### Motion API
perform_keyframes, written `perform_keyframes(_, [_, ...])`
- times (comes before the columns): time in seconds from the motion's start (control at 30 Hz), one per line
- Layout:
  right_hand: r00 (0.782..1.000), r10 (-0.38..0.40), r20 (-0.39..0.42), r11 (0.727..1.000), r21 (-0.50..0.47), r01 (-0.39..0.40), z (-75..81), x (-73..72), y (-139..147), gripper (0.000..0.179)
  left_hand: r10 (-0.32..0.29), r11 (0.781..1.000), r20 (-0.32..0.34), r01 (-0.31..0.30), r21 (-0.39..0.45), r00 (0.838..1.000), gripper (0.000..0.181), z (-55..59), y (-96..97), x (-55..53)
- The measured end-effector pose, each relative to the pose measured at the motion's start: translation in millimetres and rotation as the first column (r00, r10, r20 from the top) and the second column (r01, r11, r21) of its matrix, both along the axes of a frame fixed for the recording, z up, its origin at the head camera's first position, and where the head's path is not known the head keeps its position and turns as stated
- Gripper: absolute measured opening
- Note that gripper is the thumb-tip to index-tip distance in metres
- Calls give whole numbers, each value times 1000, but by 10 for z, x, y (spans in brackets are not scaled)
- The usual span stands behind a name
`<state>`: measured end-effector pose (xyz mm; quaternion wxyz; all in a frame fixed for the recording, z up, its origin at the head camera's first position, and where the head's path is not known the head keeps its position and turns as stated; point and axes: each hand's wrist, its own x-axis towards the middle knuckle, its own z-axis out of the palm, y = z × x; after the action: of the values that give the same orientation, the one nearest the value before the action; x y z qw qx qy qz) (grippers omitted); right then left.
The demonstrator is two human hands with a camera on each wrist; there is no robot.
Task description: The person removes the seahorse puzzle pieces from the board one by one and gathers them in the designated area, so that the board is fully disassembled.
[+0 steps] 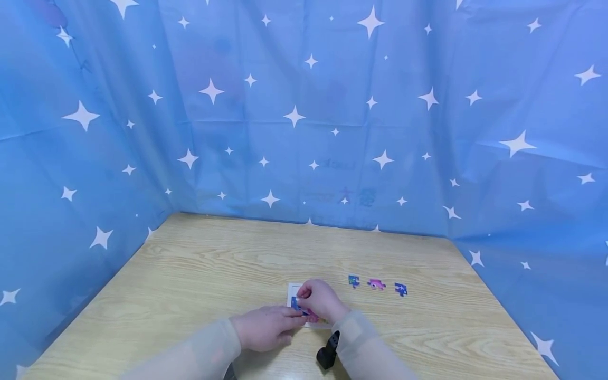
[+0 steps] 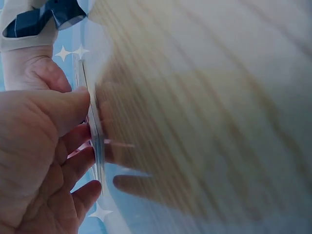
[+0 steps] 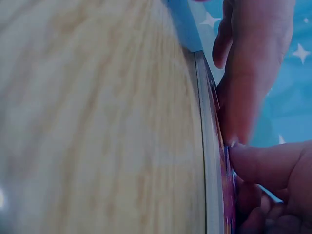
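Note:
A small white-framed puzzle board (image 1: 291, 291) lies on the table with colourful pieces in it, much of it hidden under both hands. My right hand (image 1: 323, 300) is over the board, thumb and fingertips curled together around a blue puzzle piece (image 1: 294, 303) at its left part. From the left, my left hand (image 1: 266, 327) reaches in with extended fingers resting on the board's lower left. In the left wrist view, the left hand (image 2: 44, 146) touches the board's edge (image 2: 97, 146). In the right wrist view, the right thumb (image 3: 258, 165) is down against the board's surface (image 3: 212, 136).
Three loose puzzle pieces lie right of the board: a blue-green one (image 1: 353, 281), a pink one (image 1: 377, 284) and a dark blue one (image 1: 401, 288). A black wrist camera (image 1: 328, 352) sits on the right wrist. Blue starry curtains (image 1: 294, 158) surround the wooden table (image 1: 214, 253).

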<state>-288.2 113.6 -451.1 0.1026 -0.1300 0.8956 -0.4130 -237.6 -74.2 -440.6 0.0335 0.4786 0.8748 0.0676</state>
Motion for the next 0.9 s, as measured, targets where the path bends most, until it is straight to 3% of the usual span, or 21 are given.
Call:
perform_keyframes(0.47, [1000,9,29,1000,10,-9,17,-38,-12,10,22,997,-67,-27,-74,998,48,0,11,33])
perform_keyframes(0.6, [998,4,55,1000,-1,-4,24,-33,-15,10,22,997,-64,-27,-74,998,48,3,17,42])
perform_keyframes(0.83, [999,47,6,998,43,-47,52,-13,-52,11,-7,998,-84,2,-55,996,46,2,6,28])
perform_keyframes(0.9, [999,40,24,999,36,-40,51,-8,-66,11,-6,999,-83,2,-54,997,45,4,1,35])
